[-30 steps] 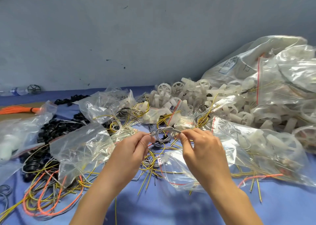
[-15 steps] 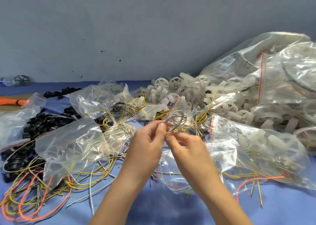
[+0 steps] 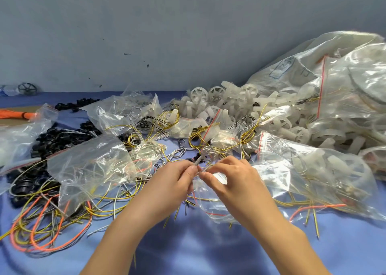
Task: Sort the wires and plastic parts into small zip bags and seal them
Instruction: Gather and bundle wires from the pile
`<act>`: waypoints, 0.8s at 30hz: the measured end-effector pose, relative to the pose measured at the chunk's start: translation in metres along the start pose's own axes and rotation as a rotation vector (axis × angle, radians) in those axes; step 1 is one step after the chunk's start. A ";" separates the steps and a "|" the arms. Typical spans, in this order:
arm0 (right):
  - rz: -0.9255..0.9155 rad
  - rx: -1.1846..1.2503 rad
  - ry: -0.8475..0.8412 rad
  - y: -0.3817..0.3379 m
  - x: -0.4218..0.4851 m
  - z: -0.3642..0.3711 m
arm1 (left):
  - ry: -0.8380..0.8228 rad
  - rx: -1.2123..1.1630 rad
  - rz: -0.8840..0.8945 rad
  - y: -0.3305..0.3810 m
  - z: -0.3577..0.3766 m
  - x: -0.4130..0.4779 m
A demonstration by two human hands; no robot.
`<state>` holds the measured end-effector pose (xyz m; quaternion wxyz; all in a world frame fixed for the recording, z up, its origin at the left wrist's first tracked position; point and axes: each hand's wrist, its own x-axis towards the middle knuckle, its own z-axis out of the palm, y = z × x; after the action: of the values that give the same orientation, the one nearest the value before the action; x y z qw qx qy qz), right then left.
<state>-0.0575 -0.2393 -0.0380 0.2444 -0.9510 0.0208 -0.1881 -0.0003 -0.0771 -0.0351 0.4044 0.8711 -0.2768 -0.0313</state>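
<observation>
Clearly fingers [image 3: 192, 170] of left hand [image 3: 173, 183] and right hand [image 3: 235, 183] pinch a blurred grey wire coil [image 3: 209, 151], partly hidden.

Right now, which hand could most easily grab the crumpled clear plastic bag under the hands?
Probably the right hand. It hovers directly over the crumpled clear plastic bag; the left hand sits beside it. Both pinch the small grey wire coil, so the left could hold it alone.
</observation>
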 end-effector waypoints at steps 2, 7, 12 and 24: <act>0.043 -0.028 -0.069 0.000 -0.003 -0.002 | -0.034 -0.036 -0.112 -0.004 -0.006 -0.002; 0.043 -0.090 -0.243 -0.001 -0.013 -0.003 | -0.157 -0.258 -0.321 -0.004 -0.037 -0.011; 0.145 -0.121 -0.042 -0.003 -0.010 -0.005 | -0.391 -0.279 -0.290 -0.002 -0.061 -0.023; 0.140 0.182 0.060 -0.004 -0.002 -0.003 | -0.472 -0.284 -0.240 0.014 -0.064 -0.029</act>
<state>-0.0604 -0.2375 -0.0342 0.3417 -0.9150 0.0774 -0.2001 -0.0135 -0.0257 0.0128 0.4402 0.8009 -0.2509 -0.3190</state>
